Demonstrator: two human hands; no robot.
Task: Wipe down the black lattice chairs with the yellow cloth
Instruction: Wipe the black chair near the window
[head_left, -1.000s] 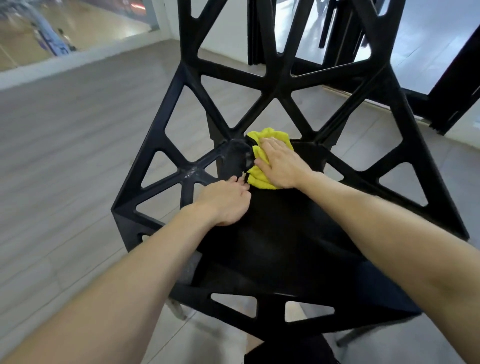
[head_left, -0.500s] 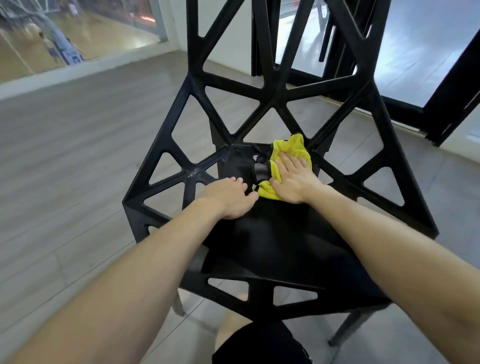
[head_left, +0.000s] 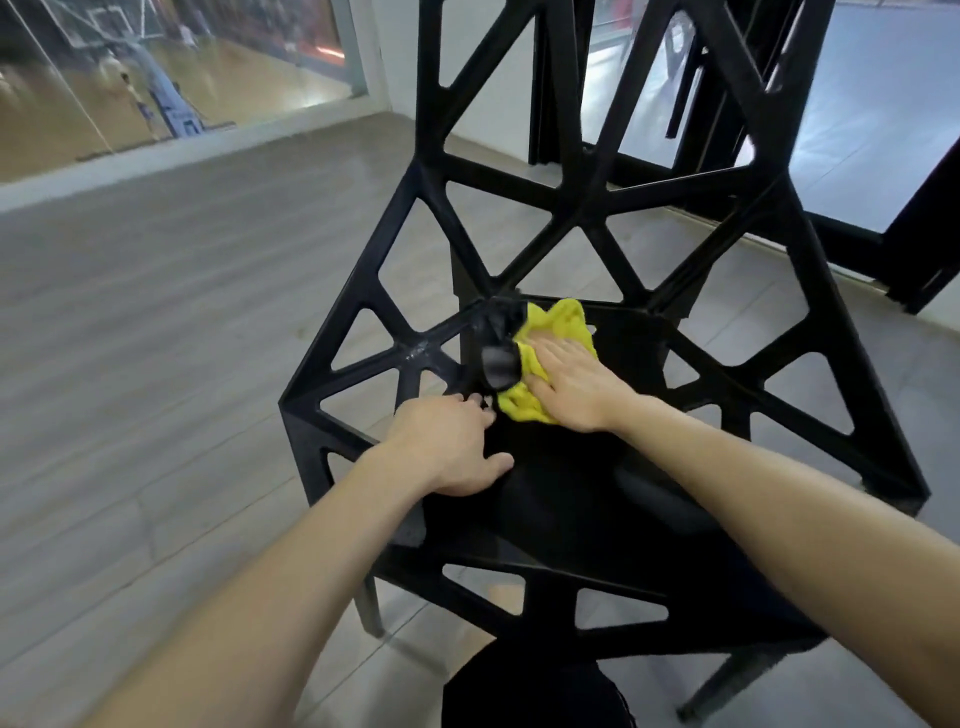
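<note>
Chair (head_left: 561, 509) is right in front of you, seat toward you and lattice back rising out of the top of the shot. The cloth (head_left: 558, 325) sits bunched at the rear of the seat, just where the back struts meet it. Your right hand (head_left: 571, 387) lies flat on the cloth with straight fingers, pressing rather than gripping. Your left hand (head_left: 452, 449) is spread on the seat's left edge, holding nothing, looks like it's bracing.

Stuff that could bite you, as far as I can judge:
- The cloth is wadded, not flat, so a push may only drag one lump along and skip most of the surface.
- With just a flat palm on it, the hand could slide off and leave the cloth behind.
- That corner is tight. A fold could catch in the strut joint, or get shoved out through a gap and land on the floor (head_left: 156, 364).
- Lean hard toward the back and the chair might scoot; keep that left hand planted.

What you can't really see:
- A glossy dark thing (head_left: 500, 366) touches the cloth's left side. Strap, clip, part of the chair? No idea.
- Black on black hides any dust or streaks on the seat.
- The back's top is cut off, and the legs mostly hide under the seat.
- The dark frames (head_left: 727, 78) behind could be more chairs or door frames, can't tell.
</note>
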